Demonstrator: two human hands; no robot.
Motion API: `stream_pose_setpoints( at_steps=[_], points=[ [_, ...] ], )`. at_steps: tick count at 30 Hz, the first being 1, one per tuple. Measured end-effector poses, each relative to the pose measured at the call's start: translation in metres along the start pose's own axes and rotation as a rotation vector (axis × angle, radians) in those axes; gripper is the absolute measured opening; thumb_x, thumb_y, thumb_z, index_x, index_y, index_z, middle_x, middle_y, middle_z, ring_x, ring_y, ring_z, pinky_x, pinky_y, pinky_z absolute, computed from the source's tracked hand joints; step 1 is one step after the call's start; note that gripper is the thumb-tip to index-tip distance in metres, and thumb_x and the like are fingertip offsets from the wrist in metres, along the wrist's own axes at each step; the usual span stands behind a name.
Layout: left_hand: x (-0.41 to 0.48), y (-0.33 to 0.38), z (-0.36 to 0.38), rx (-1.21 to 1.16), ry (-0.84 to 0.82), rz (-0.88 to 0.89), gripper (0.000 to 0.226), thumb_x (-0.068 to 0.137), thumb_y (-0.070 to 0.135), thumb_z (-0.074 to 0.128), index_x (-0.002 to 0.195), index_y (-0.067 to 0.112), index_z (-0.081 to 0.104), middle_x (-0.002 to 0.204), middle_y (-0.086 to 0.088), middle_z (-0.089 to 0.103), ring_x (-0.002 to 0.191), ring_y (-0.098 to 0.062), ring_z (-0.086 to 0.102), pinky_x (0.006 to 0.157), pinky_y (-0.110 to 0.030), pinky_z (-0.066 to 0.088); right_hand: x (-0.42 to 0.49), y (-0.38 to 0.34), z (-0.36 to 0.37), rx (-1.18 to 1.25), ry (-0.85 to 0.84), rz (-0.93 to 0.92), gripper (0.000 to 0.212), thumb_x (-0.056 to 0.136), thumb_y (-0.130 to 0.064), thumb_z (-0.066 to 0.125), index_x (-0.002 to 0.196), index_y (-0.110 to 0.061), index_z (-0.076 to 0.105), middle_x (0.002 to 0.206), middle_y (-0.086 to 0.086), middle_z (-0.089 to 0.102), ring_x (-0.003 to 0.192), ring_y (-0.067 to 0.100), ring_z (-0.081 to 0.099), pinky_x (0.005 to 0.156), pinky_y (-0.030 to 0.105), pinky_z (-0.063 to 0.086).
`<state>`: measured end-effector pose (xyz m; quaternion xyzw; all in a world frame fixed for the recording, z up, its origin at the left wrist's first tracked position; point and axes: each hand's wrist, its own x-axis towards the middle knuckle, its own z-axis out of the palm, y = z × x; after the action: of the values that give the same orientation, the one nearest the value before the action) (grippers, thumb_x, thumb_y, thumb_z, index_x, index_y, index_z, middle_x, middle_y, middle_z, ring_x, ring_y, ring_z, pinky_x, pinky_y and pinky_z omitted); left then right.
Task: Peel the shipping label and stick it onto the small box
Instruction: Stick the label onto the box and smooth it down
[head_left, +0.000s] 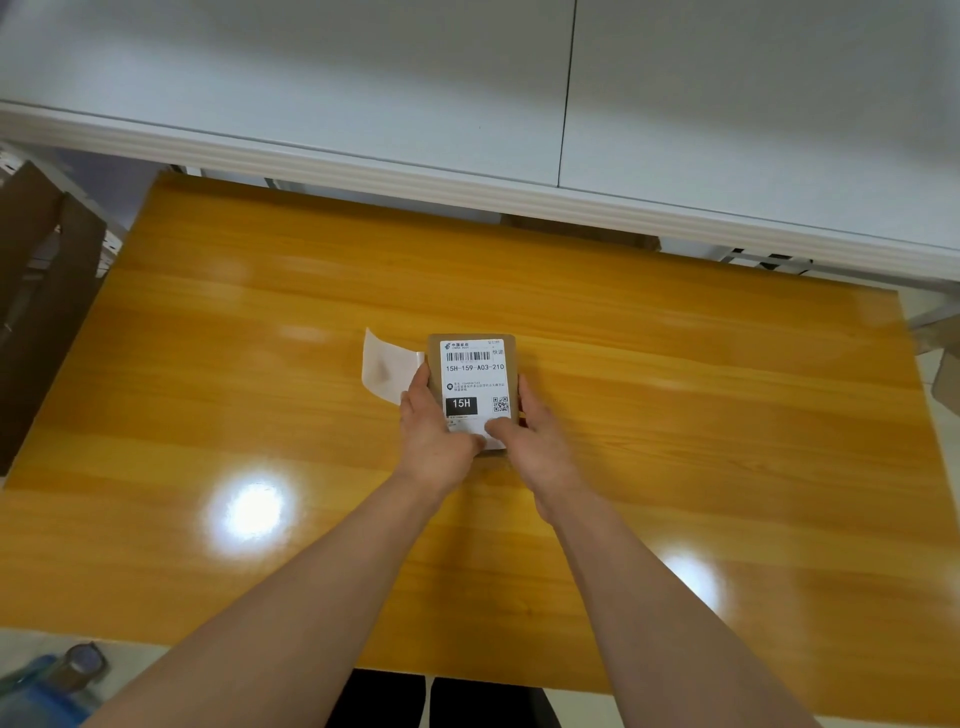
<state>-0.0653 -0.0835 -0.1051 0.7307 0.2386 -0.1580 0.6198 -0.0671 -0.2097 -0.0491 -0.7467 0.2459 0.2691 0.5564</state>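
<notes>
A small brown cardboard box (435, 358) lies flat in the middle of the wooden table (675, 415). A white shipping label (474, 376) with a barcode, "15H-159-A03-210" and a QR code covers its top. My left hand (434, 426) holds the box's left edge, thumb on the label's near end. My right hand (535, 431) holds the right edge, and its thumb presses the label's near end too. The curled white backing sheet (387, 366) lies on the table just left of the box.
A white cabinet edge (467, 192) runs along the table's far side. A brown cardboard carton (41, 291) stands off the left edge. A bottle and blue item (57, 675) sit at the near left corner.
</notes>
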Motion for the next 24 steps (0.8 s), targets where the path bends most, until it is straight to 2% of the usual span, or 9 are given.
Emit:
stream_pose_setpoints(
  at_steps=[3, 6, 9, 11, 13, 17, 19, 22, 24],
  points=[
    [-0.008, 0.012, -0.002, -0.053, -0.016, 0.019, 0.104, 0.049, 0.014, 0.080, 0.136, 0.050, 0.035, 0.133, 0.006, 0.061, 0.128, -0.026, 0.056, 0.097, -0.052, 0.053, 0.005, 0.005, 0.007, -0.059, 0.052, -0.003, 0.092, 0.066, -0.054, 0.058, 0.150, -0.050, 0.020, 0.149, -0.006, 0.045, 0.135, 0.024, 0.044, 0.112, 0.050, 0.038],
    [-0.012, 0.019, -0.002, -0.079, 0.003, 0.024, 0.088, 0.066, 0.009, 0.064, 0.143, 0.037, 0.034, 0.134, 0.005, 0.060, 0.127, -0.019, 0.057, 0.101, -0.047, 0.052, 0.025, 0.025, 0.015, -0.105, 0.116, -0.013, 0.086, 0.067, -0.063, 0.053, 0.146, -0.055, 0.023, 0.145, -0.004, 0.050, 0.130, 0.029, 0.048, 0.108, 0.052, 0.041],
    [-0.013, 0.018, -0.001, -0.055, 0.029, 0.038, 0.086, 0.069, 0.008, 0.059, 0.144, 0.039, 0.031, 0.138, 0.003, 0.056, 0.129, -0.019, 0.054, 0.102, -0.046, 0.052, 0.009, 0.009, 0.017, -0.170, 0.157, -0.052, 0.085, 0.072, -0.060, 0.052, 0.151, -0.045, 0.025, 0.143, 0.004, 0.050, 0.128, 0.031, 0.050, 0.108, 0.052, 0.041],
    [-0.012, 0.016, -0.002, -0.064, 0.029, 0.035, 0.086, 0.069, 0.007, 0.058, 0.143, 0.039, 0.031, 0.138, 0.001, 0.055, 0.128, -0.020, 0.056, 0.098, -0.046, 0.055, 0.001, 0.001, 0.017, -0.224, 0.160, -0.077, 0.083, 0.083, -0.048, 0.058, 0.156, -0.036, 0.020, 0.146, 0.009, 0.046, 0.131, 0.033, 0.046, 0.111, 0.051, 0.036],
    [-0.011, 0.014, -0.002, -0.079, 0.023, 0.039, 0.087, 0.067, 0.004, 0.059, 0.141, 0.041, 0.033, 0.137, 0.001, 0.057, 0.126, -0.022, 0.058, 0.094, -0.048, 0.057, -0.001, 0.000, 0.016, -0.248, 0.157, -0.070, 0.082, 0.088, -0.040, 0.060, 0.157, -0.034, 0.016, 0.147, 0.010, 0.043, 0.133, 0.033, 0.044, 0.112, 0.051, 0.034],
    [-0.017, 0.023, -0.004, -0.093, -0.002, 0.036, 0.085, 0.059, 0.001, 0.056, 0.130, 0.044, 0.037, 0.134, 0.001, 0.057, 0.126, -0.022, 0.057, 0.091, -0.049, 0.058, 0.011, 0.009, 0.016, -0.199, 0.121, -0.025, 0.093, 0.068, -0.046, 0.060, 0.150, -0.050, 0.017, 0.145, 0.003, 0.045, 0.130, 0.033, 0.046, 0.109, 0.054, 0.040],
    [-0.021, 0.028, -0.006, -0.089, -0.022, 0.021, 0.091, 0.059, 0.000, 0.055, 0.128, 0.056, 0.033, 0.135, 0.001, 0.055, 0.127, -0.023, 0.055, 0.093, -0.048, 0.057, 0.023, 0.021, 0.014, -0.158, 0.083, -0.007, 0.098, 0.057, -0.047, 0.058, 0.146, -0.057, 0.018, 0.144, -0.001, 0.046, 0.129, 0.030, 0.048, 0.107, 0.054, 0.043],
    [-0.023, 0.029, -0.009, -0.086, -0.062, 0.012, 0.095, 0.057, -0.001, 0.053, 0.110, 0.074, 0.031, 0.139, 0.001, 0.052, 0.130, -0.024, 0.052, 0.097, -0.050, 0.055, 0.032, 0.030, 0.011, -0.134, 0.028, -0.013, 0.103, 0.050, -0.045, 0.060, 0.143, -0.061, 0.019, 0.141, -0.005, 0.051, 0.128, 0.026, 0.052, 0.105, 0.053, 0.045],
    [-0.024, 0.030, -0.012, -0.091, -0.092, 0.007, 0.098, 0.056, -0.001, 0.054, 0.120, 0.068, 0.029, 0.143, 0.003, 0.049, 0.134, -0.024, 0.048, 0.100, -0.051, 0.053, 0.031, 0.027, 0.008, -0.137, -0.005, -0.024, 0.104, 0.051, -0.041, 0.064, 0.142, -0.062, 0.019, 0.141, -0.005, 0.052, 0.129, 0.024, 0.052, 0.104, 0.053, 0.046]
  ],
)
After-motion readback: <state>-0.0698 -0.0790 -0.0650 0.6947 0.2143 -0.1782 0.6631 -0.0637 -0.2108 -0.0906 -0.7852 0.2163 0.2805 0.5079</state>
